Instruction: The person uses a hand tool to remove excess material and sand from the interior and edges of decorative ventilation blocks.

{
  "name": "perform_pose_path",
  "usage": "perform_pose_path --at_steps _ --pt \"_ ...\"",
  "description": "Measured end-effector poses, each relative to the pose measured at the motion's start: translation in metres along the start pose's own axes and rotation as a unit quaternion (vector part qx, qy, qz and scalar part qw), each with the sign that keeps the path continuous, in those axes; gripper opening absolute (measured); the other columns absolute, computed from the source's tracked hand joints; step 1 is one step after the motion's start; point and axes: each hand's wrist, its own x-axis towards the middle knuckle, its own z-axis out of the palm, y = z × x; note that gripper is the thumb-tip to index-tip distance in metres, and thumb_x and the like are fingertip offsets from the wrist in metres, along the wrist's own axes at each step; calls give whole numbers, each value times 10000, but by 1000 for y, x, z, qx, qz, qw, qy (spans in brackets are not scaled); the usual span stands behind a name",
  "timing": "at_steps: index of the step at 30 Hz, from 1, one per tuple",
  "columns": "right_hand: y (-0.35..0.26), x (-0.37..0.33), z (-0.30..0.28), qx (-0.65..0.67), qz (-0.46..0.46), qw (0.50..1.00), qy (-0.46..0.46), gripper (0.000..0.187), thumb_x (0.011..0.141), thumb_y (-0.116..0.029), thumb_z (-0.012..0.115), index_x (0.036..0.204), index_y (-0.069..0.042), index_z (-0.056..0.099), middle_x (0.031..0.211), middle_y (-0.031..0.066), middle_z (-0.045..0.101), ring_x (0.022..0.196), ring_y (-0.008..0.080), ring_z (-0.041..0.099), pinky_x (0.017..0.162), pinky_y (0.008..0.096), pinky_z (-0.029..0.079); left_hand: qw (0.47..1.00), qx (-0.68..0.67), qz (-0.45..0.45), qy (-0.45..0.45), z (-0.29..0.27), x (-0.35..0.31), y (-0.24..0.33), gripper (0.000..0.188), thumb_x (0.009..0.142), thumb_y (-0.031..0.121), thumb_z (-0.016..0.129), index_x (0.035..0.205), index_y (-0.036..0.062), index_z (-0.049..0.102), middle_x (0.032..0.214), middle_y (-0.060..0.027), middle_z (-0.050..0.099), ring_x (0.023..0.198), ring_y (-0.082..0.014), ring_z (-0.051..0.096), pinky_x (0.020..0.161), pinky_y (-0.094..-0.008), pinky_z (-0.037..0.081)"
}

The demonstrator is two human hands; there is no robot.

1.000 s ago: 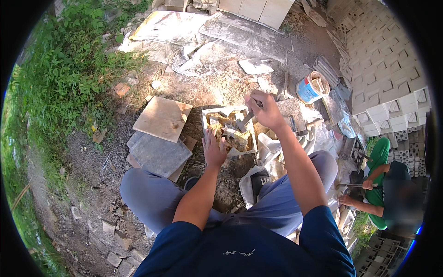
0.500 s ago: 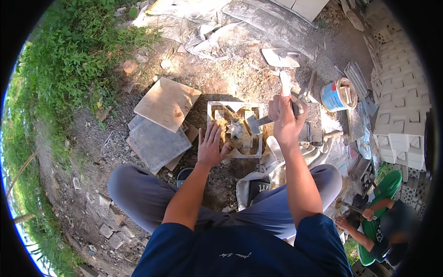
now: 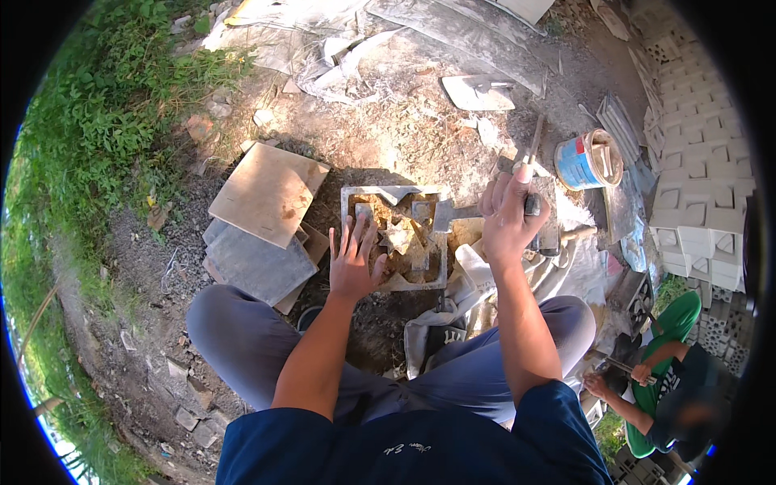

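Observation:
On the ground in front of me lies a square grey concrete block point(image 3: 394, 280), with a star shape at its centre and yellowish sandy material in its hollows. My left hand point(image 3: 352, 263) rests along the block's left side, fingers spread, with nothing in it. My right hand point(image 3: 509, 212), to the right of the block, is closed round the dark handle of a scraper point(image 3: 444, 217). The scraper's flat grey blade reaches left over the block's right rim. I cannot tell whether the blade touches it.
Left of the block are stacked square boards point(image 3: 267, 194). A blue-and-white bucket point(image 3: 584, 162) stands right, near a flat pale board point(image 3: 478, 93) and a cloth point(image 3: 477, 279). Pale blocks point(image 3: 699, 194) are piled far right; another person point(image 3: 667, 388) sits lower right. Greenery point(image 3: 113, 105) grows left.
My left hand has drawn slightly off the block toward its left edge. The right hand has tilted, and the scraper's blade lies nearer the block's right rim. The whole view has shifted a little.

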Motion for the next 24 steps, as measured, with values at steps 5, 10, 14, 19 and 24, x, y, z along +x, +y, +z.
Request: perform_pose_path --at_steps 5,10,14,19,24 --pt "-4 6 3 -19 -25 998 -47 471 1125 -234 518 696 -75 405 588 -32 378 505 70 315 472 287 235 999 1 -17 -44 -4 2 2 732 971 369 630 1621 153 370 1712 -127 273 1590 -388 198 1272 -622 116" --pt "25 7 1 -101 8 994 -50 522 1116 -222 526 633 -59 415 568 -38 423 510 57 358 476 277 246 1000 2 18 -11 2 -2 -4 727 969 371 631 1615 151 380 1706 -140 271 1583 -405 206 1258 -644 156" --pt "31 10 -4 -119 -28 989 -88 512 1121 -225 509 644 -65 416 562 -30 419 508 61 363 468 285 258 1000 -10 18 1 2 3 -5 716 963 367 633 1601 139 401 1694 -156 285 1579 -411 212 1241 -665 183" --pt "25 12 -1 -92 -23 992 -78 489 1127 -231 501 670 -74 421 573 -41 405 501 53 332 461 287 245 1000 -8 9 3 5 0 -3 720 952 353 648 1593 132 409 1687 -163 297 1577 -399 228 1239 -668 180" --pt "41 15 -4 -147 -28 985 -85 521 1121 -258 523 642 -85 413 574 -61 418 514 34 330 464 279 224 1000 -24 8 2 3 -2 -3 736 950 327 643 1608 121 382 1692 -160 294 1582 -394 215 1247 -644 189"
